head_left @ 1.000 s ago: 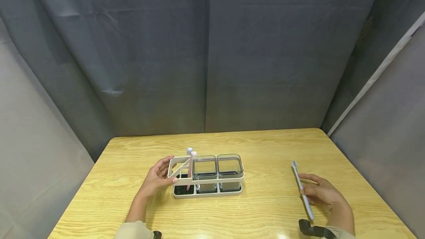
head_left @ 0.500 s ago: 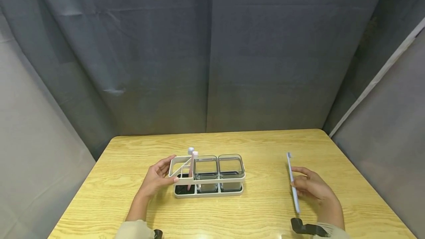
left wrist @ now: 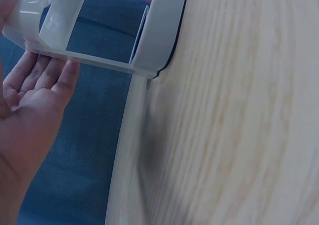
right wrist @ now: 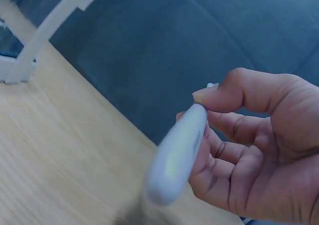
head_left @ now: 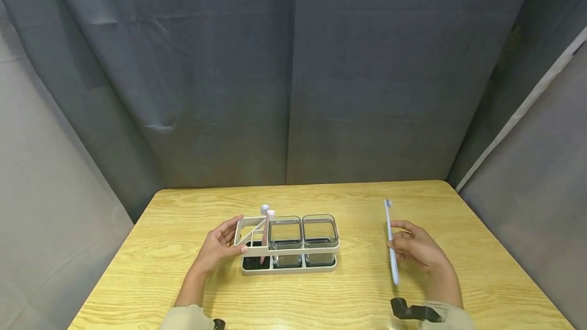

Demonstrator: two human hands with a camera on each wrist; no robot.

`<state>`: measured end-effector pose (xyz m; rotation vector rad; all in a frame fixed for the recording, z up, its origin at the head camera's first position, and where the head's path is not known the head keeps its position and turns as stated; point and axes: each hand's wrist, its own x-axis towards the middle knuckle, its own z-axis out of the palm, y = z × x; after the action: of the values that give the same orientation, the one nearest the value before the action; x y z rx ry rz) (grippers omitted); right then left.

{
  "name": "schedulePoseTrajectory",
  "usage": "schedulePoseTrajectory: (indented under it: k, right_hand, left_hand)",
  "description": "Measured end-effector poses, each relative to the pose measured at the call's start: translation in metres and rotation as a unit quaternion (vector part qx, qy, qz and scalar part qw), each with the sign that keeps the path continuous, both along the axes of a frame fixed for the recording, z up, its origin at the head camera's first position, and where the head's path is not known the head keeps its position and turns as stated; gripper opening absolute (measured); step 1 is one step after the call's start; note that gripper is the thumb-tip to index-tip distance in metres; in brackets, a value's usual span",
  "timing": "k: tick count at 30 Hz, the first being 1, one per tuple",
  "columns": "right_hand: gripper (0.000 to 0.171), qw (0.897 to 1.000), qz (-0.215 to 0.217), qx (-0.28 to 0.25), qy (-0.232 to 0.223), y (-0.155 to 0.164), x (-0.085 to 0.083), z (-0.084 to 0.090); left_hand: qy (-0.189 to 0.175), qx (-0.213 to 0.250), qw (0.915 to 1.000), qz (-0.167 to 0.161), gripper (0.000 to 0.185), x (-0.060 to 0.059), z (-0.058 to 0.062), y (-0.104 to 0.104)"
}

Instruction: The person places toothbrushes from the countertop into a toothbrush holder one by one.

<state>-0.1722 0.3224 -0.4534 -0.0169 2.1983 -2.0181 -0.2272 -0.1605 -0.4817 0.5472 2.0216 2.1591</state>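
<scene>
**Blue toothbrush in right-hand pinch, rack steadied by left**

Right hand (head_left: 419, 248) pinches the blue toothbrush (head_left: 391, 241) by its handle: thumb on top, fingers curled beneath, as the right wrist view shows (right wrist: 175, 157). The brush is clear of the table (head_left: 367, 294), roughly upright, bristle head at 12 o'clock, butt end at 6. It sits at 3 o'clock from the white holder rack (head_left: 289, 264), well apart from it.

Left hand (head_left: 219, 246) is spread, fingers straight, touching the rack's 9 o'clock end; the left wrist view shows the fingertips (left wrist: 47, 73) against the white frame (left wrist: 89, 40).

Rack contents: a pink toothbrush (head_left: 266, 230) standing in the end slot, two clear square cups (head_left: 302, 238) beside it.

Handling judgement: the brush looks light, stiff and slender; the glossy plastic handle could twist or slip in a two-point pinch. Best hold is mid-handle, near balance, away from the bristles. The rack appears light enough to skid if bumped, so bracing makes sense.
</scene>
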Motion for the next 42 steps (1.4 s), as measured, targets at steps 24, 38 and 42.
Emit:
schedulePoseTrajectory:
  k: [24,38,42]
  right_hand:
    - [0.053,0.998,-0.023,-0.029,0.048,-0.049,-0.017,0.025]
    - [0.051,0.996,-0.019,-0.046,0.070,-0.080,-0.018,0.043]
    - [0.049,0.995,-0.022,-0.054,0.078,-0.089,-0.018,0.047]
  left_hand:
    - [0.000,-0.017,0.9998,0.013,0.079,-0.001,-0.001,0.001]
    - [-0.009,-0.017,0.9996,0.021,0.078,0.001,0.001,0.001]
    - [-0.009,-0.013,0.9997,0.019,0.078,0.000,0.002,0.001]
